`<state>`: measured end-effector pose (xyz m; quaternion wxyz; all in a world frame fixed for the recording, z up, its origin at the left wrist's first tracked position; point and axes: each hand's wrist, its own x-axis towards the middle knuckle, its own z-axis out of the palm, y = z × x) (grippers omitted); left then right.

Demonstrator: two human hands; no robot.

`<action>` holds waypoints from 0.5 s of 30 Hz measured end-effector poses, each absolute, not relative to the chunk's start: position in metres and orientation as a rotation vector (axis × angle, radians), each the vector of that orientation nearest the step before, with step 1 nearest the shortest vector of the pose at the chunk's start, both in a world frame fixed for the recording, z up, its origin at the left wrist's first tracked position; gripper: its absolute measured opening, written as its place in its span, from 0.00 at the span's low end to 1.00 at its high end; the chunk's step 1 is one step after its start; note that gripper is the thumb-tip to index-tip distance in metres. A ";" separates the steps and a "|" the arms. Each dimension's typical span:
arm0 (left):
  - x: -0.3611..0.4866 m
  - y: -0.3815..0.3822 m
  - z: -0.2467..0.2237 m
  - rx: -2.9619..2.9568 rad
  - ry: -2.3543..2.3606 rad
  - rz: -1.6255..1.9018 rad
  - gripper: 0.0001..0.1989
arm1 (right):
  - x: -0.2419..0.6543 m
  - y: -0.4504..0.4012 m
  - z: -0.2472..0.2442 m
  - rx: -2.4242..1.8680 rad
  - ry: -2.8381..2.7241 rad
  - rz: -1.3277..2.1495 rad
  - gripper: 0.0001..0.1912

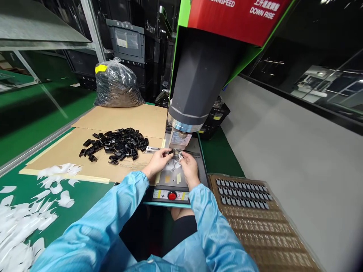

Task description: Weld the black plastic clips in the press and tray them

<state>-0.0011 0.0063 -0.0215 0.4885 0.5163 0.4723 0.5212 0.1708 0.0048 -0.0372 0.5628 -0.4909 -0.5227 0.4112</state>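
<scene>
Both hands are under the press head (180,138), over the grey machine bed (185,181). My left hand (159,160) pinches a small black part (170,152) between thumb and fingertips. My right hand (189,166), just to its right, is closed on a small white part (180,155). The two hands are a short way apart. White pieces (173,164) lie on the bed between them. Black clips (121,143) are heaped on brown cardboard (99,117) at the left.
White curved pieces (25,223) are spread at the far left. A plastic bag (117,85) stands behind the cardboard. A red button (172,195) is on the machine's front edge. At the right, a tray (255,226) holds rows of grey parts.
</scene>
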 end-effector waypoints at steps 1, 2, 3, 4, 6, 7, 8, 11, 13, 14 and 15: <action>-0.001 -0.010 -0.024 1.191 1.099 1.260 0.22 | 0.171 -0.011 -0.039 -1.110 -1.204 1.016 0.22; -0.002 -0.028 -0.027 1.137 1.041 1.250 0.25 | 0.170 -0.028 -0.040 -1.072 -1.192 1.055 0.22; -0.002 -0.047 -0.029 1.095 0.981 1.239 0.26 | 0.168 -0.046 -0.041 -1.042 -1.191 1.084 0.22; -0.003 -0.065 -0.031 1.065 0.926 1.238 0.26 | 0.166 -0.064 -0.041 -1.019 -1.193 1.102 0.21; -0.003 -0.100 -0.033 1.036 0.871 1.259 0.24 | 0.161 -0.095 -0.039 -0.990 -1.201 1.119 0.19; -0.003 -0.114 -0.033 1.022 0.867 1.276 0.23 | 0.159 -0.109 -0.038 -0.983 -1.208 1.124 0.19; -0.004 -0.126 -0.033 1.006 0.872 1.293 0.22 | 0.157 -0.120 -0.037 -0.978 -1.216 1.126 0.18; -0.004 -0.149 -0.033 0.980 0.899 1.318 0.20 | 0.153 -0.142 -0.035 -0.979 -1.242 1.108 0.18; -0.004 -0.156 -0.034 0.992 0.901 1.319 0.19 | 0.152 -0.150 -0.035 -0.977 -1.254 1.081 0.18; -0.003 -0.158 -0.033 1.006 0.903 1.322 0.19 | 0.152 -0.153 -0.035 -0.975 -1.261 1.069 0.18; -0.003 -0.160 -0.033 1.024 0.906 1.327 0.19 | 0.153 -0.155 -0.035 -0.975 -1.270 1.057 0.18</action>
